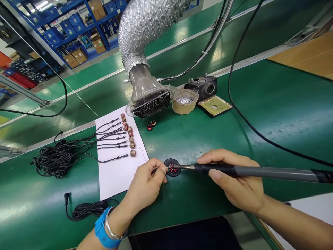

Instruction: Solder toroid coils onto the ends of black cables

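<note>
My right hand (pixel 235 180) grips a soldering iron (pixel 260 171) like a pen, its metal tip touching a small coil with red windings on a round black pad (pixel 172 167). My left hand (pixel 148 182), with a blue watch and a bangle on the wrist, pinches something thin, likely a wire, right at the left edge of that coil. A thin wire runs from there toward the white paper (pixel 117 173).
Several black leads with small coils (pixel 128 133) lie in a row on the paper. A black cable bundle (pixel 54 158) lies left, another (pixel 87 209) near the front. A silver fume duct (pixel 148 100), solder pot (pixel 184 100), iron stand (pixel 204 86), sponge tray (pixel 214 105) and two loose coils (pixel 151 125) stand behind.
</note>
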Demonstrator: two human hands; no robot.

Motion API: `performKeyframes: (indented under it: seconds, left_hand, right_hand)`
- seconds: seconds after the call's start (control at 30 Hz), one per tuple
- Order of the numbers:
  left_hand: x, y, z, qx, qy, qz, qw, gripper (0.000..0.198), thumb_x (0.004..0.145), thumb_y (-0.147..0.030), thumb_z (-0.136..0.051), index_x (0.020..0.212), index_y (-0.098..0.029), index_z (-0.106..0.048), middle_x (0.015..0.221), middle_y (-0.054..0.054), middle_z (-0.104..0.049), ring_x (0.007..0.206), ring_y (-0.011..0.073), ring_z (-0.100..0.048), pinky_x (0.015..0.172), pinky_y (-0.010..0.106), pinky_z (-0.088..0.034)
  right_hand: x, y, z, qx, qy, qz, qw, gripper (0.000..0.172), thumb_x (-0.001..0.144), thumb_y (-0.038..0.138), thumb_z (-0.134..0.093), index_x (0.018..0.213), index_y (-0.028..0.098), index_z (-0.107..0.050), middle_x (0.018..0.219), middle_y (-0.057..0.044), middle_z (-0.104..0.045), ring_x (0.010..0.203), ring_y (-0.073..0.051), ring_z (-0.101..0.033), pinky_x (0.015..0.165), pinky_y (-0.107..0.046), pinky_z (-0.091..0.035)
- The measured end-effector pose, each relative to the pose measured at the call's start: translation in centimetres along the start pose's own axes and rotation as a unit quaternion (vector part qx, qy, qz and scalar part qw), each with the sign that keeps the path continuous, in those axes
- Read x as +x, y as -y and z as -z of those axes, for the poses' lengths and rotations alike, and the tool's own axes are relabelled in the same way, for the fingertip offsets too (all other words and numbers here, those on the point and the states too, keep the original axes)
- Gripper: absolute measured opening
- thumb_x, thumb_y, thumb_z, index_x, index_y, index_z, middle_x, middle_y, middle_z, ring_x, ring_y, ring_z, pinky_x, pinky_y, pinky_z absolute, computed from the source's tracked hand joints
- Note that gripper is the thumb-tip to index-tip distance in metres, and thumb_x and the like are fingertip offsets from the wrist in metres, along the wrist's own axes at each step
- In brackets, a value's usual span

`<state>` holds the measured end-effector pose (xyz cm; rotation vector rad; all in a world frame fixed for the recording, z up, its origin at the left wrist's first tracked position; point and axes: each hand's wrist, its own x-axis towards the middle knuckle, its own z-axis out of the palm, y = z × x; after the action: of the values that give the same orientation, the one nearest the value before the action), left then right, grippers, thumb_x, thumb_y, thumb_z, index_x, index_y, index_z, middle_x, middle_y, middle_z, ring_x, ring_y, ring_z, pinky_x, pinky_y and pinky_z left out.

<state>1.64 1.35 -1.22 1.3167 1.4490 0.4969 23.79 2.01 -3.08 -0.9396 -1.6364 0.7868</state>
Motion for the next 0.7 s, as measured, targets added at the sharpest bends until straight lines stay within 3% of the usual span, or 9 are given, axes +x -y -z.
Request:
performKeyframes:
  seconds: [0.5, 0.7]
  left_hand:
    - [-0.08, -0.24, -0.11, 0.014, -0.005, 0.002, 1.000, 0.026, 0.093, -0.038, -0.047, 0.079, -0.019, -0.055, 0.065, -0.004, -0.057, 0.053, 0.0095, -0.041, 0.055, 0.022, -0.032]
    - [-0.13, -0.24, -0.09, 0.023, -0.001, 0.002, 1.000, 0.026, 0.094, -0.038, -0.047, 0.080, -0.019, -0.055, 0.065, -0.004, -0.056, 0.056, 0.0097, -0.041, 0.056, 0.022, -0.032]
  right_hand:
    - [0.24, 0.37, 0.04, -0.009, 0.029, 0.025, 0.999, 0.013, 0.088, 0.022, -0.050, 0.095, 0.023, -0.062, 0.070, -0.004, -0.066, 0.063, -0.019, -0.064, 0.048, -0.029, -0.045]
    - [0.36, 0.87, -0.09, 0.019, 0.045, 0.052, 0.997, 0.020, 0.083, 0.016, -0.050, 0.099, 0.021, -0.062, 0.068, -0.002, -0.062, 0.053, -0.015, -0.057, 0.049, -0.029, -0.044]
